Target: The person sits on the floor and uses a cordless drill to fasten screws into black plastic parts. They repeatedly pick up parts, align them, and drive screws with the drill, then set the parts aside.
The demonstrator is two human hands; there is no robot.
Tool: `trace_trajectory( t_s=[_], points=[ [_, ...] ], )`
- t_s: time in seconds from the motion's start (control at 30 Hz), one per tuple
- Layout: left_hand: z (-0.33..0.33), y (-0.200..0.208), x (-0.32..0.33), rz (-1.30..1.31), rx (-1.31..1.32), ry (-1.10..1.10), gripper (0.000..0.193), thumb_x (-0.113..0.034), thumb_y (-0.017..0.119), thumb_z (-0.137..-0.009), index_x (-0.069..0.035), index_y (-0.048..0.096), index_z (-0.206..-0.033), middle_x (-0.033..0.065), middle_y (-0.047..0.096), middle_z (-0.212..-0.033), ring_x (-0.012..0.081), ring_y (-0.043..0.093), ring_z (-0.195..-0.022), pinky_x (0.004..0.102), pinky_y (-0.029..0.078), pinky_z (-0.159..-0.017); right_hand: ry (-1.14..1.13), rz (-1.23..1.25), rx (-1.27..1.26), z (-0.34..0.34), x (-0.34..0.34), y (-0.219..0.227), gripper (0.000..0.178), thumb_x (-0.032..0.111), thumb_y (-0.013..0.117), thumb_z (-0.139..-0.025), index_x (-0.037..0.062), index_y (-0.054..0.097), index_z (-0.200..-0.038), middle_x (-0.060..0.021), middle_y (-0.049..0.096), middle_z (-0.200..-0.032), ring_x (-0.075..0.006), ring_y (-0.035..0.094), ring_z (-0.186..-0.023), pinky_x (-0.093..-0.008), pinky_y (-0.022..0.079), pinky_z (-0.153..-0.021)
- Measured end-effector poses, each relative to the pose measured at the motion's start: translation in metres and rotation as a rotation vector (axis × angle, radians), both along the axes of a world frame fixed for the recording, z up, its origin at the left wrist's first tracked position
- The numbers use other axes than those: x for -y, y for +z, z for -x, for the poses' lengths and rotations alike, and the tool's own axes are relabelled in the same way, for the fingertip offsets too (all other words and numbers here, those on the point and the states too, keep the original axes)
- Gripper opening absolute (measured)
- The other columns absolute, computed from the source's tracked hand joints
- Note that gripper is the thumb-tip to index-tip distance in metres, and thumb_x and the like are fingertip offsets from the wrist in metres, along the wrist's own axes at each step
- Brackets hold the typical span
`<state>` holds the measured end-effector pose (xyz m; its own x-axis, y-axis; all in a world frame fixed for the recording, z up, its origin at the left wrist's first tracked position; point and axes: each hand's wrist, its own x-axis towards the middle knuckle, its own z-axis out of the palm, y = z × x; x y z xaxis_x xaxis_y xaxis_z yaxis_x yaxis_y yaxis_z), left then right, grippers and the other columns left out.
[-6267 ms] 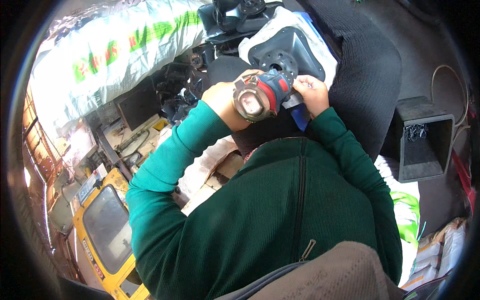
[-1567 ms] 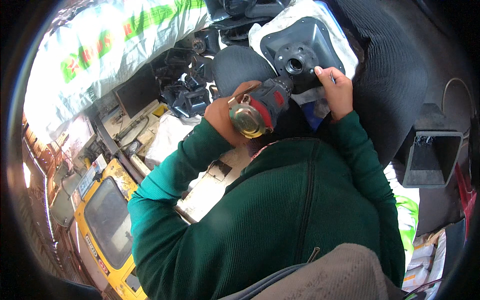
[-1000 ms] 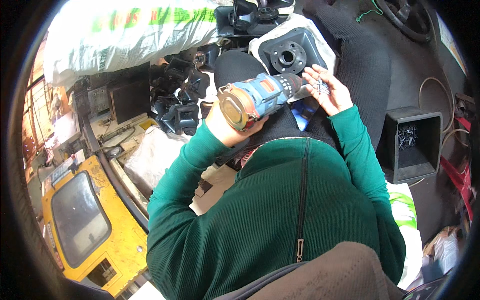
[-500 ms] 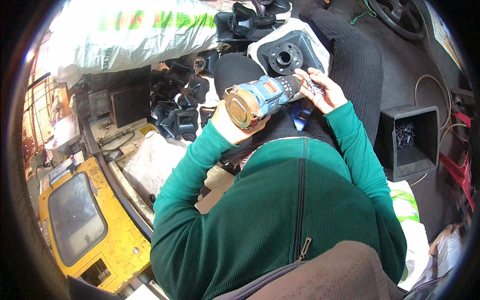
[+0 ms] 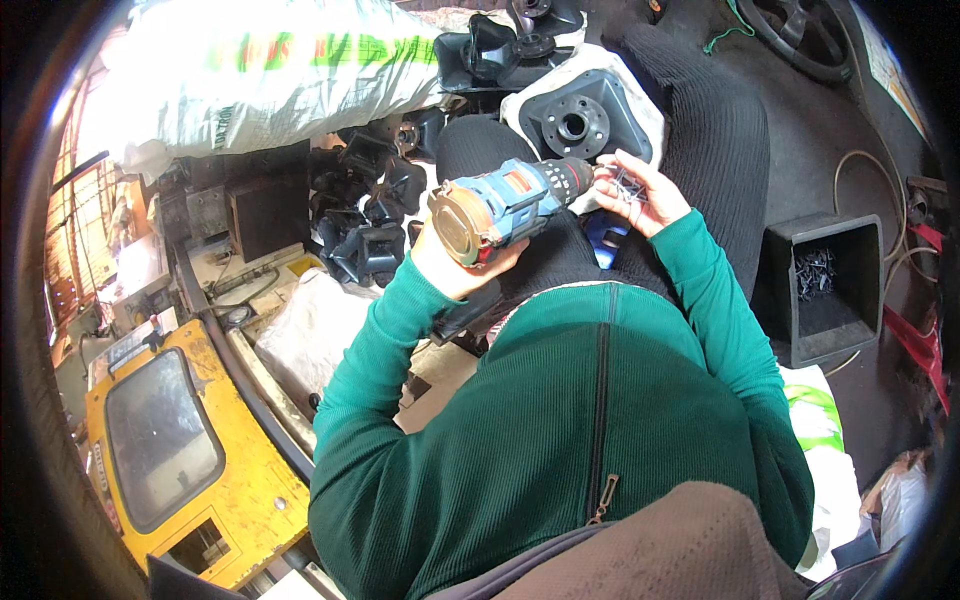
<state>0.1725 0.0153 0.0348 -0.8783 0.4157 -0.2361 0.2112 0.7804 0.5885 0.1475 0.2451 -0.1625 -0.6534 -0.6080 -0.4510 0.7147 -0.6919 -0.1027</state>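
My left hand (image 5: 456, 262) is wrapped round the grip of a blue cordless drill (image 5: 508, 197), its chuck pointing right toward my other hand. A bunch of silvery screws (image 5: 628, 186) lies in the curled fingers of my right hand (image 5: 655, 202). Thumb and fingertips there are close to the drill's tip; whether they touch the bit is too small to tell. Just beyond the chuck, a black square plastic part (image 5: 590, 118) with a round holed flange rests on a white cloth over my lap.
Several similar black parts (image 5: 378, 195) are heaped at the left, below a large white sack (image 5: 290, 75). On the right stands a black bin (image 5: 835, 335) with screws inside. A yellow machine panel (image 5: 215, 440) with a window fills the lower left. A black steering-type wheel (image 5: 800, 40) is at the upper right.
The drill and my left hand have shifted slightly left, the chuck drawing a little back and down. My right hand stays near the drill's tip, still holding the screws.
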Motion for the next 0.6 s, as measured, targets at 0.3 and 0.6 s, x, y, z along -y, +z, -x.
trace_trajectory(
  t_s=[0.3,0.6],
  points=[
    [0.007,0.005,-0.004,0.011,0.065,0.041,0.046,-0.018,0.076,-0.068,-0.006,0.058,-0.108,0.0098,0.062,-0.102,0.0244,0.062,-0.092,0.0368,0.049,-0.081,-0.010,0.020,-0.064,-0.001,0.003,0.006,0.021,0.012,0.059,-0.087,-0.0019,0.058,-0.102,-0.0062,0.060,-0.083,-0.0108,0.060,-0.073,-0.0215,0.057,-0.063],
    [0.023,0.004,0.006,0.086,-0.018,-0.121,0.041,-0.016,0.076,-0.067,-0.009,0.061,-0.105,0.0092,0.062,-0.101,0.0278,0.061,-0.091,0.0390,0.048,-0.081,0.108,0.010,-0.086,0.011,0.000,0.006,0.015,0.013,0.059,-0.087,0.0000,0.057,-0.094,-0.0043,0.057,-0.076,-0.0088,0.057,-0.064,-0.0203,0.052,-0.055]
  ],
)
